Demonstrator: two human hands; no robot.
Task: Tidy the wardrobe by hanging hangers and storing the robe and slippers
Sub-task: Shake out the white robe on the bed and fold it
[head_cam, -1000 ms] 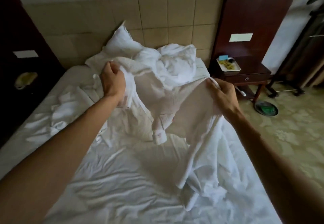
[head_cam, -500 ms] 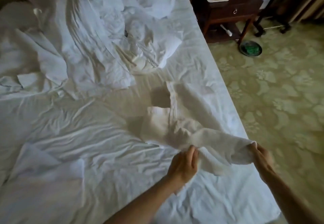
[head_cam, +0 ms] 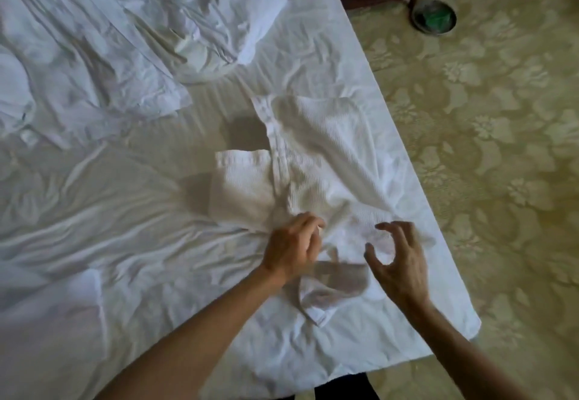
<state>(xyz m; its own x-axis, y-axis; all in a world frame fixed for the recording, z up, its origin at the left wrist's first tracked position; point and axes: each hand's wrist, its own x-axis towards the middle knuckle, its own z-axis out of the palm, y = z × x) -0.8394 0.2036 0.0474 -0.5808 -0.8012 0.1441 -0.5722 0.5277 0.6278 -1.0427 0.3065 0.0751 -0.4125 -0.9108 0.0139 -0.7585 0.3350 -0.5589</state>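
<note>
Robe on bed — left hand pinching it, right hand spread.

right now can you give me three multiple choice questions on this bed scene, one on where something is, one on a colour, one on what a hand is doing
1. Where does the robe lie?
A. on the floor
B. on the bed near its right edge
C. on a hanger

2. What colour is inside the round dish on the floor?
A. green
B. red
C. blue

3. What is the right hand doing?
A. gripping a slipper
B. clenched in a fist
C. held over the robe, fingers curved and spread, gripping nothing

Answers:
1 B, the waffle cloth rests on the sheet beside the carpet.
2 A, green shows within its dark rim.
3 C, its palm is bare.
</note>
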